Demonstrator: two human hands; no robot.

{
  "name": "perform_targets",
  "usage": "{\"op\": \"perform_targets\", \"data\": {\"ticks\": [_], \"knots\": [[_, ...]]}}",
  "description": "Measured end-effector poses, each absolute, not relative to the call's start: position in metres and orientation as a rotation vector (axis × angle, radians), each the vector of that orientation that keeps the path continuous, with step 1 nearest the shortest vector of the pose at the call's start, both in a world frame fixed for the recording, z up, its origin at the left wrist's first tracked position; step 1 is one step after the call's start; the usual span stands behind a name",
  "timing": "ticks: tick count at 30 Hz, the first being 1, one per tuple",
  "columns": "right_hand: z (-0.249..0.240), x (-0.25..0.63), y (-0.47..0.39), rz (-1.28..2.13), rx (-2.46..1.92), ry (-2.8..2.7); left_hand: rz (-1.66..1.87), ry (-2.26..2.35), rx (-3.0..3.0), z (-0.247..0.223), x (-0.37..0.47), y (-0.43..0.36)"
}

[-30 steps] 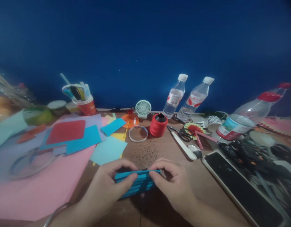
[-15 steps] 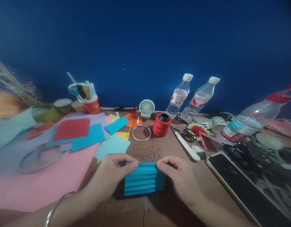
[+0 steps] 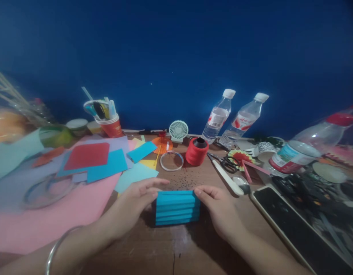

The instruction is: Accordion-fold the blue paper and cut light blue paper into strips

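Left hand [image 3: 136, 198] loosens from its pinch, fingers now lifted apart from thumb. Blue pleated paper [image 3: 178, 208], left of right hand's [image 3: 216, 206] grip, shows more pleats.

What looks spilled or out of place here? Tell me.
Small dark specks lie scattered on the tabletop between the blue pleated paper and the red spool. They look spilled because they're loose, uncontained; too small to identify.
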State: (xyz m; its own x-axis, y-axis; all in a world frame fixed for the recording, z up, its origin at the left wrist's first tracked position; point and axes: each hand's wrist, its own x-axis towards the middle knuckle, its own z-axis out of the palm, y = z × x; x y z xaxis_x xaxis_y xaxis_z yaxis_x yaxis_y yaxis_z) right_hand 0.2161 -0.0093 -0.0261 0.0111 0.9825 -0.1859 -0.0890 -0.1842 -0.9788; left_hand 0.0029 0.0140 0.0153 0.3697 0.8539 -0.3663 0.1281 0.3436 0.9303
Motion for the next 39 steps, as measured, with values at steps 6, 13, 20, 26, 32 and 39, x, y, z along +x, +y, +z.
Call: {"op": "perform_targets", "data": {"ticks": [6,13,20,26,32,39], "knots": [[-0.023,0.215,-0.01,1.327,-1.331,-1.061,0.719,1.093,1.136,0.017,0.004,0.015],[-0.017,0.214,-0.011,1.255,-1.395,-1.142,0.736,1.263,1.481,0.013,0.002,0.021],[-0.023,0.219,-0.009,1.276,-1.385,-1.149,0.689,1.292,1.514,0.016,0.002,0.024],[-0.027,0.218,-0.009,1.289,-1.383,-1.141,0.712,1.241,1.565,0.018,0.003,0.022],[-0.026,0.215,-0.013,1.313,-1.374,-1.083,0.744,1.212,1.458,0.013,0.006,0.019],[-0.002,0.2,-0.024,1.088,-1.378,-1.554,0.599,1.177,1.464,0.013,0.01,0.015]]}}
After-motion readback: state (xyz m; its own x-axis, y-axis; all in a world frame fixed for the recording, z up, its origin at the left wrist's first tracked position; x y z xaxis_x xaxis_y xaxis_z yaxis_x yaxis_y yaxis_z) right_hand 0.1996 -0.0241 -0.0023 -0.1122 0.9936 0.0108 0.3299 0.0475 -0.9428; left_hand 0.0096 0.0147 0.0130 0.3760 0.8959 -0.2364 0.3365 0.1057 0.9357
